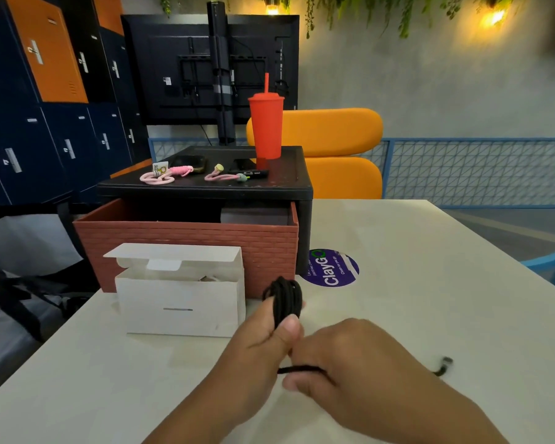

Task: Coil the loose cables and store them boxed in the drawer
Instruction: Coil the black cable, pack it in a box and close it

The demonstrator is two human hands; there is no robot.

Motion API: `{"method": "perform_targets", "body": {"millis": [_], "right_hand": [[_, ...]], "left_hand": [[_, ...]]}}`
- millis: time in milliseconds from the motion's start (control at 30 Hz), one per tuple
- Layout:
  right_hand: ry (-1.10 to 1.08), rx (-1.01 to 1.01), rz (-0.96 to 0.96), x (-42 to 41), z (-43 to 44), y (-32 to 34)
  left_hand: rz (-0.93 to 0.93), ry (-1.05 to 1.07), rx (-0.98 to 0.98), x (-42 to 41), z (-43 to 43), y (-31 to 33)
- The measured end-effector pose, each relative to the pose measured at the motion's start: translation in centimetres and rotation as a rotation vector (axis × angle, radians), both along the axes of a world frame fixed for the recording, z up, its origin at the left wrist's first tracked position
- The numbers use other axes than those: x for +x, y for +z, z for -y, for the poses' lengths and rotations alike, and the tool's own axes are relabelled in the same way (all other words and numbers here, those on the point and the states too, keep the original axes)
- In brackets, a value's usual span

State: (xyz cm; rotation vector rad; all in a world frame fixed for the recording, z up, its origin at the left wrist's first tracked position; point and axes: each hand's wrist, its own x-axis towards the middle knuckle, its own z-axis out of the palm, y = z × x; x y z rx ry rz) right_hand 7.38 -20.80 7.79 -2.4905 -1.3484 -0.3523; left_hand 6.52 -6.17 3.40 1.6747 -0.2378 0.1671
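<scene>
My left hand grips a bundle of black cable, its loops sticking up above my thumb. My right hand pinches the cable's loose tail just right of the bundle; the tail's plug end lies on the table beyond my wrist. A white cardboard box stands open to the left of my hands, with something pale inside. Behind it the brick-patterned drawer is pulled out of the black desk stand. Two coiled pink cables lie on the stand's top.
A red tumbler with a straw and dark phones stand on the black stand. A purple round sticker lies on the white table. An orange chair is behind the table; dark bags sit to the left.
</scene>
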Motion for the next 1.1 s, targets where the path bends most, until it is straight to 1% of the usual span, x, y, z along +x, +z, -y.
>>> {"method": "perform_targets", "body": {"millis": [33, 100, 167, 267, 333, 467, 600, 667, 767, 800, 833, 867, 933, 1100], "right_hand": [[0.003, 0.072, -0.003, 0.2, 0.3, 0.0], [-0.006, 0.225, -0.116, 0.6, 0.8, 0.2], [-0.058, 0.386, -0.232, 0.9, 1.3, 0.5], [-0.144, 0.618, -0.265, 1.6, 1.8, 0.5], [-0.191, 0.720, -0.274, 2.1, 2.0, 0.1], [-0.244, 0.773, -0.300, 2.9, 2.2, -0.6], [-0.262, 0.743, -0.291, 3.4, 1.9, -1.3], [-0.289, 0.681, -0.247, 3.7, 2.1, -1.5], [-0.375, 0.457, -0.163, 4.5, 2.5, -2.1], [-0.403, 0.417, -0.158, 4.7, 2.5, -2.3], [-0.426, 0.421, -0.172, 4.8, 2.5, -2.5], [-0.446, 0.457, -0.204, 4.8, 2.4, -2.6], [-0.473, 0.598, -0.311, 4.6, 2.2, -2.5], [-0.436, 1.002, -0.701, 4.1, 1.3, -1.5]], "left_hand": [[-0.032, -0.056, -0.042, -0.2, 0.2, 0.0], [-0.058, -0.131, -0.061, -0.6, 0.4, 0.5], [-0.075, -0.179, -0.020, -0.9, 0.2, 1.0], [-0.092, -0.254, -0.080, -1.0, -0.2, 1.3], [-0.117, -0.264, -0.149, -1.0, -0.3, 1.6], [-0.117, -0.155, -0.276, -1.0, 0.0, 1.6], [-0.121, -0.155, -0.454, -1.0, -0.4, 1.7], [-0.137, -0.188, -0.569, -0.8, -0.9, 1.9], [-0.158, -0.243, -0.712, -0.6, -1.6, 2.1], [-0.168, -0.249, -0.746, -0.5, -1.8, 2.1], [-0.183, -0.244, -0.775, -0.4, -1.9, 2.1], [-0.199, -0.237, -0.800, -0.4, -1.9, 2.2], [-0.229, -0.232, -0.846, -0.4, -1.8, 2.2], [-0.282, -0.278, -0.891, -0.3, -1.4, 1.9]]}}
